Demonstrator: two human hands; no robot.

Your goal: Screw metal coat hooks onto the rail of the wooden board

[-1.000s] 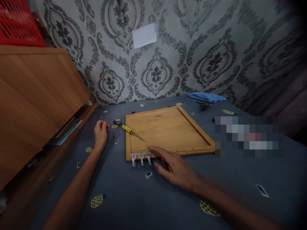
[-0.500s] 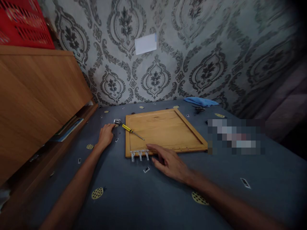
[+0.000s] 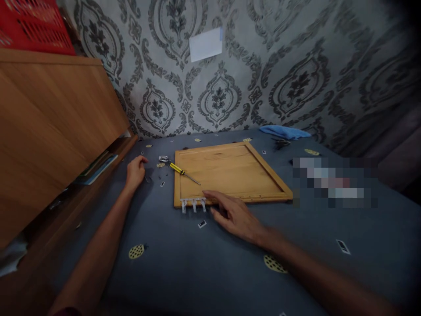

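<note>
A flat wooden panel (image 3: 230,171) with a raised rim lies on the blue patterned surface. My right hand (image 3: 234,215) rests open at the panel's near edge, fingers stretched, its index finger just right of a small metal bracket (image 3: 194,204) with three prongs. A yellow-handled screwdriver (image 3: 182,172) lies across the panel's left rim, and a shiny metal fitting (image 3: 163,159) sits beside its handle. My left hand (image 3: 135,171) lies left of the panel with its fingers curled in, next to several tiny dark screws (image 3: 161,177). What those fingers hold, if anything, is hidden.
A wooden cabinet (image 3: 55,118) with books on a low shelf stands at the left, a red crate (image 3: 33,26) on top. Patterned wallpaper with a white paper (image 3: 206,44) rises behind. A blue cloth (image 3: 283,131) and a dark tool (image 3: 280,142) lie at the far right.
My left hand reached toward the metal fitting by the screwdriver handle, then drew back left with fingers curled. My right hand stayed by the bracket.
</note>
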